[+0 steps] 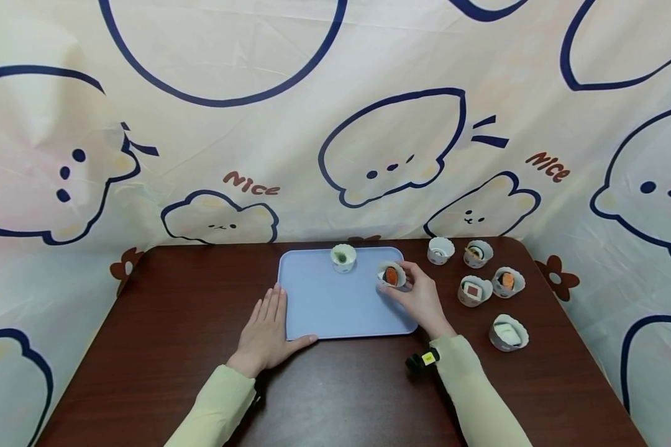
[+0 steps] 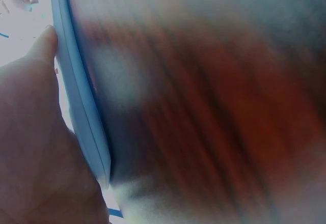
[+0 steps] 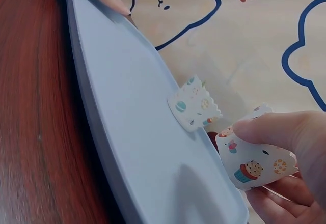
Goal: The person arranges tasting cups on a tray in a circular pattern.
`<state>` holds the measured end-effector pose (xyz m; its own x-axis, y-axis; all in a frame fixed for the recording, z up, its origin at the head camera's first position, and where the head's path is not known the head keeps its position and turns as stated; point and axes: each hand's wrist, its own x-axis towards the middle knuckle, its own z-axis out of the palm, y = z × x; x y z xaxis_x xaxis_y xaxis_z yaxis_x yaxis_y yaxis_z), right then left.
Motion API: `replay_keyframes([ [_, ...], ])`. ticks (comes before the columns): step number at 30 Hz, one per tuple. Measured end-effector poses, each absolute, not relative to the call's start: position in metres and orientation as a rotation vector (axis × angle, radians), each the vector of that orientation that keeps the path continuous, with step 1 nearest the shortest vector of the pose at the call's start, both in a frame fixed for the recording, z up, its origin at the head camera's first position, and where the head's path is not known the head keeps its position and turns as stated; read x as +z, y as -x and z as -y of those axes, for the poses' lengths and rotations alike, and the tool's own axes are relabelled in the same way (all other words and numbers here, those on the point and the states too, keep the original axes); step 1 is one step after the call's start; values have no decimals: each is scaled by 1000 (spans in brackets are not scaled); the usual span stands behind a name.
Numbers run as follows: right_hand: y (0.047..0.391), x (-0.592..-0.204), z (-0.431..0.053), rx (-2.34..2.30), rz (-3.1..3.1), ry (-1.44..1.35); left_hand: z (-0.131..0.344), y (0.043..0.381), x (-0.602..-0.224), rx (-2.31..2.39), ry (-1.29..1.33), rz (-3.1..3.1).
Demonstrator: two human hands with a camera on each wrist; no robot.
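My right hand grips a small paper baking cup with printed cupcakes on its side, over the right part of the blue tray. An orange-topped piece with a dark edge sits inside that cup. Another paper cup, holding something pale with a green centre, stands near the tray's back edge. With fingers straight, my left hand rests along the tray's left side, its thumb lying at the front rim. In the left wrist view the thumb lies against the tray's rim.
Several more paper cups stand on the dark wooden table right of the tray: a white one, one with a square-topped piece, one with an orange piece and a nearer pale one. A printed cloth hangs behind.
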<state>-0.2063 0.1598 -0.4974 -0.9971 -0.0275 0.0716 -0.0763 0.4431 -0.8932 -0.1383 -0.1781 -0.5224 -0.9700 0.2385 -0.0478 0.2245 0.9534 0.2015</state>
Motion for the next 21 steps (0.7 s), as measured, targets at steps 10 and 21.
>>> replay_keyframes([
  [10,211,-498,-142,1633,2624,-103,178,139,-523,305,-355,-3034],
  [21,217,-505,-125,1606,2606,-134,180,140,-530,305,-360,-3052],
])
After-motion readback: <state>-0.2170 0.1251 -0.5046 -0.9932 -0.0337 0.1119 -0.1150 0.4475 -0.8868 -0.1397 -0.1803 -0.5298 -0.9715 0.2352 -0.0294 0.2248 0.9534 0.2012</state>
